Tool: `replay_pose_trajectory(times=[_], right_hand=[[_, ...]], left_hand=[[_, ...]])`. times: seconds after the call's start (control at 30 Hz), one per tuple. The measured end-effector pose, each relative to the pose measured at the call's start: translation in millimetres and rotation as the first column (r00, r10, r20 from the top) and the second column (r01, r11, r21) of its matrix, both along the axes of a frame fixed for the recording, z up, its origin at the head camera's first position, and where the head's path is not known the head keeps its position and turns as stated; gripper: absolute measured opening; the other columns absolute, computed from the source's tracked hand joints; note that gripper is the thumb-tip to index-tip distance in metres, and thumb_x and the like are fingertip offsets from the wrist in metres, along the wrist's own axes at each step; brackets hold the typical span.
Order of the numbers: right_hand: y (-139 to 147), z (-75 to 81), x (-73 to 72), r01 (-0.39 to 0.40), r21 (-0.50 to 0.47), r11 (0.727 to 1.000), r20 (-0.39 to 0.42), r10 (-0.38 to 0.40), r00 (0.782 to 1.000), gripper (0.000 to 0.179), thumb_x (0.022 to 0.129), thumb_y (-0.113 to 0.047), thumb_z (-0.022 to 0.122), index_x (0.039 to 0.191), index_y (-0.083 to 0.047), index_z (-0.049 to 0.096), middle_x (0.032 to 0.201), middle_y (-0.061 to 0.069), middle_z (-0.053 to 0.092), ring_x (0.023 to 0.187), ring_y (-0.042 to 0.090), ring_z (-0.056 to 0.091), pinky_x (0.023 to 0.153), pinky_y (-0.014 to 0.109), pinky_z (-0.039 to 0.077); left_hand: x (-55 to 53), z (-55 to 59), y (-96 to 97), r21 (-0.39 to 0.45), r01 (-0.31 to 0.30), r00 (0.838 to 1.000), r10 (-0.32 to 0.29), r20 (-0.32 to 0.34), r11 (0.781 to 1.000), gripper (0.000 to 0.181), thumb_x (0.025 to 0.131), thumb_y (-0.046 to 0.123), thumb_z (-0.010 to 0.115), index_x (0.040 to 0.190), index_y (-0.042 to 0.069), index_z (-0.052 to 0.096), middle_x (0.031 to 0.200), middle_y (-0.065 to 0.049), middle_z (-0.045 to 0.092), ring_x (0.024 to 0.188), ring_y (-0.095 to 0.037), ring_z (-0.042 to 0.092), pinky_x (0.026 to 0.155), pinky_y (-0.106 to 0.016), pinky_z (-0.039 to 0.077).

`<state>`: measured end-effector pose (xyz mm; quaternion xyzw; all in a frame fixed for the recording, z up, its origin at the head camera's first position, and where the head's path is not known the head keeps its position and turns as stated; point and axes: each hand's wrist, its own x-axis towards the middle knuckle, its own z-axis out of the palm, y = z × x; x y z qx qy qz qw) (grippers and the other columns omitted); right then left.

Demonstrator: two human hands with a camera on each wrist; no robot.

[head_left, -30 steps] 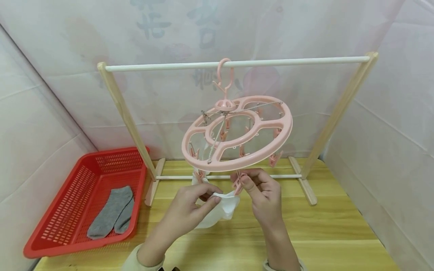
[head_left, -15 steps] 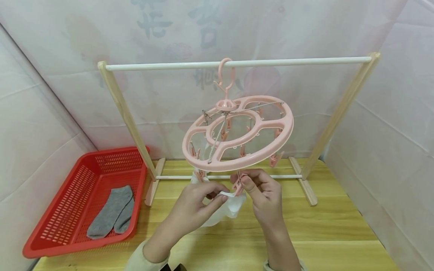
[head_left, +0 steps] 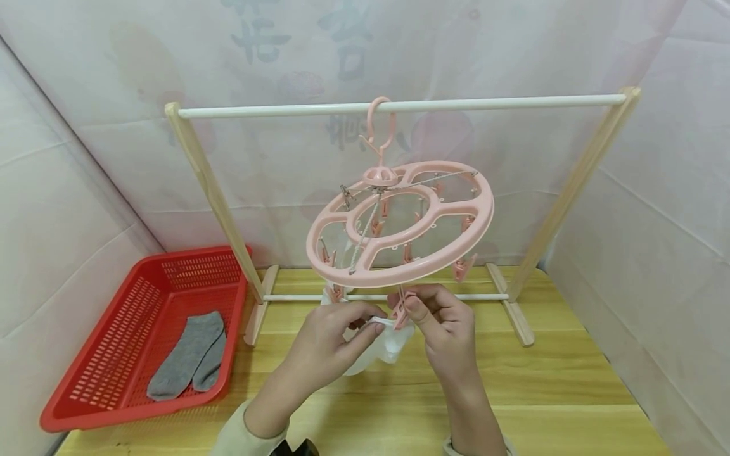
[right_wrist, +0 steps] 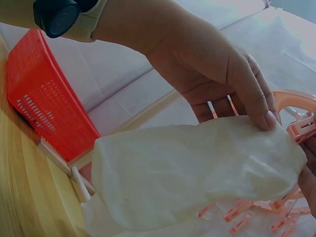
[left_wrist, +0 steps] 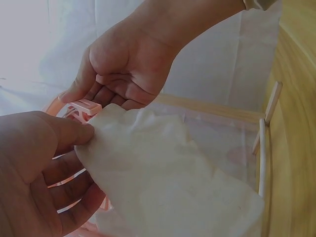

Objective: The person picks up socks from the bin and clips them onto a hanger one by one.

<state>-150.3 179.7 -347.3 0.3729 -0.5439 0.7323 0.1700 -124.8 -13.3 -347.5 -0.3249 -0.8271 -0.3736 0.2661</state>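
My left hand [head_left: 327,342] pinches the top edge of a white sock [right_wrist: 192,173] between thumb and fingers, and the sock hangs below. My right hand [head_left: 447,329] squeezes a pink clothespin [head_left: 401,311] between thumb and fingers. This clothespin dangles from the front rim of a round pink clip hanger [head_left: 399,277]. Its lower end meets the sock's edge; whether its jaws grip the cloth I cannot tell. Behind my left hand, another white cloth piece [head_left: 327,297] hangs at a second clothespin [head_left: 336,293], mostly hidden.
The hanger hooks over the white rod [head_left: 274,111] of a wooden stand [head_left: 213,196]. At left, a red basket [head_left: 128,323] holds grey socks [head_left: 188,354]. Several other pink clothespins hang around the hanger. All stands on a wood-grain table [head_left: 542,380] between fabric-covered walls.
My left hand has moved right and slightly up, bringing the sock's edge to the clothespin. My right hand has stayed in nearly the same place, holding the clothespin.
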Motion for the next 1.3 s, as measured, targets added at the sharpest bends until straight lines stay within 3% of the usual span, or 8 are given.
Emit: replay_pose_trajectory(times=[0.5,0.83,1.03,1.13,1.2,1.3], right_hand=[[0.1,-1.7,-1.4,0.018,0.015,1.000,-0.016,-0.018,1.000,0.017,0.097,0.002,0.058,0.099,0.018,0.060,0.090,0.010,0.075,0.079,0.015,0.072,0.072,0.026,0.059],[-0.3,-2.7,-2.1,0.048,0.093,0.994,-0.022,-0.047,0.999,0.019,0.095,0.002,0.063,0.108,0.015,0.064,0.095,0.015,0.073,0.083,0.014,0.071,0.071,0.025,0.059],[-0.6,-2.7,-0.5,0.073,0.142,0.987,0.022,-0.076,0.997,0.021,0.094,0.000,0.064,0.111,0.013,0.065,0.095,0.017,0.072,0.080,0.011,0.069,0.067,0.023,0.057],[-0.8,-2.4,0.2,0.079,0.157,0.984,0.041,-0.087,0.995,0.022,0.094,0.000,0.065,0.113,0.012,0.066,0.094,0.020,0.071,0.077,0.011,0.067,0.065,0.023,0.057],[-1.0,-2.2,0.6,0.081,0.169,0.982,0.048,-0.090,0.995,0.022,0.094,0.001,0.065,0.113,0.012,0.066,0.094,0.022,0.071,0.077,0.012,0.067,0.065,0.024,0.057],[0.3,-2.0,0.3,0.086,0.208,0.974,0.052,-0.098,0.994,0.023,0.094,0.001,0.065,0.115,0.009,0.066,0.096,0.022,0.071,0.079,0.013,0.068,0.065,0.025,0.058]], left_hand=[[0.0,1.0,3.9,0.077,0.030,0.998,-0.026,-0.055,0.997,0.011,0.094,0.017,0.070,0.105,0.016,0.071,0.085,0.010,0.069,0.074,0.001,0.061,0.067,-0.015,0.052],[2.6,1.2,2.6,0.083,0.015,1.000,-0.013,-0.021,0.996,0.015,0.093,0.018,0.071,0.108,0.015,0.072,0.091,0.008,0.072,0.077,0.000,0.062,0.069,-0.018,0.054],[3.7,4.0,-2.1,0.069,-0.006,0.996,0.012,-0.090,0.998,0.015,0.093,0.016,0.072,0.107,0.014,0.070,0.098,0.006,0.073,0.082,-0.004,0.066,0.068,-0.021,0.054],[5.4,9.9,-4.6,0.082,-0.033,0.988,0.045,-0.150,0.996,0.015,0.092,0.016,0.072,0.107,0.014,0.070,0.098,0.005,0.072,0.085,-0.008,0.065,0.069,-0.022,0.053],[6.3,15.9,-6.0,0.100,-0.053,0.974,0.073,-0.215,0.994,0.015,0.092,0.017,0.072,0.106,0.013,0.070,0.097,0.005,0.071,0.087,-0.011,0.065,0.074,-0.023,0.052],[3.9,26.3,-6.0,0.113,-0.091,0.929,0.125,-0.348,0.989,0.019,0.087,0.014,0.077,0.105,0.011,0.071,0.100,0.002,0.070,0.091,-0.018,0.062,0.083,-0.028,0.051]])
